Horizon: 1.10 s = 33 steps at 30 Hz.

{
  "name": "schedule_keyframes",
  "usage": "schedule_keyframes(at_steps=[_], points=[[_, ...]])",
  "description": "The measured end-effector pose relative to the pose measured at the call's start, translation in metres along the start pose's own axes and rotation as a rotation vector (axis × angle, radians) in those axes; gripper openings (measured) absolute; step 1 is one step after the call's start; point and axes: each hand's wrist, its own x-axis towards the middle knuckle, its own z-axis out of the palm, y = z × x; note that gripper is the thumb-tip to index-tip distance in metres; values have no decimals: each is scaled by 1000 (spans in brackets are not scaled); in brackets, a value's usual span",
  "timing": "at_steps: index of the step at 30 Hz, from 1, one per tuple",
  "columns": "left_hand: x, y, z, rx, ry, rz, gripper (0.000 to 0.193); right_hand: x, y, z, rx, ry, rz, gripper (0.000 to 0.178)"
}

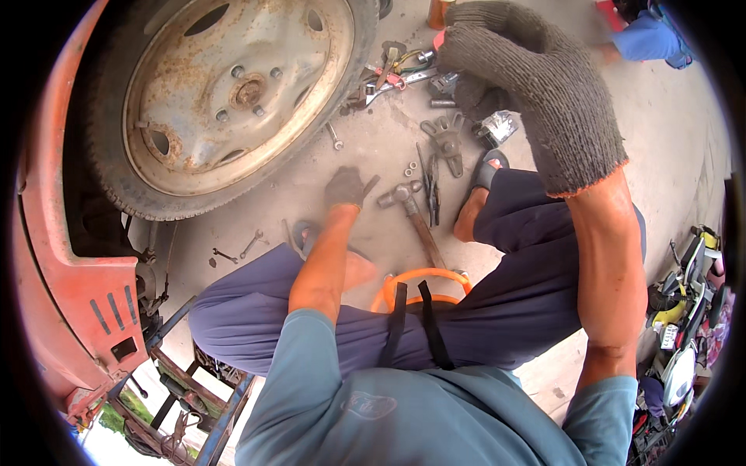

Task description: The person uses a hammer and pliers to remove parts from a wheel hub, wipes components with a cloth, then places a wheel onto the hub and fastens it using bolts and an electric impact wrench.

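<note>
My left hand (344,188), in a dark knitted glove, is low over the floor near the tyre, its thumb stretched out to the right. Nothing shows in it; its other fingers are foreshortened. Close to the camera, my right hand (505,48) is raised in a grey-brown knitted glove with an orange cuff. Its fingers are curled, and what they hold, if anything, is hidden. Between my feet lie a hammer (420,225), dark pliers (433,190) and two small nuts (410,168). A combination wrench (335,137) rests beside the rusty wheel (241,87).
A metal puller-like part (444,142), an adjustable wrench (400,85) and other tools lie ahead. Two small wrenches (250,243) are by my left knee. An orange ring-shaped frame (423,274) sits between my legs. Red bodywork (85,303) borders the left; a motorcycle (688,311) stands right. Another person (649,37) is far right.
</note>
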Motion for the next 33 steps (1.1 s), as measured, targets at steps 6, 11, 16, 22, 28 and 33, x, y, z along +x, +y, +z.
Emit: schedule_keyframes(at_steps=[6, 11, 16, 22, 28, 33], points=[[-5, -24, 43, -207, -76, -150, 28, 7, 33, -2, -54, 28, -82, 45], [-37, -67, 46, -275, 112, -268, 35, 5, 13, 12, -98, -129, -69, 36], [-66, -66, 30, -265, -59, -473, 37, -5, -18, 23, -60, -147, 74, 30], [-74, -107, 44, -197, -89, -422, 38, -8, -10, 32, -51, -156, 105, 26], [-63, -110, 36, -179, -119, -167, 40, 0, -10, 27, -31, -188, 152, 30], [-12, -68, 59, -336, 132, 5, 38, 4, -31, 26, -22, -285, 347, 37]])
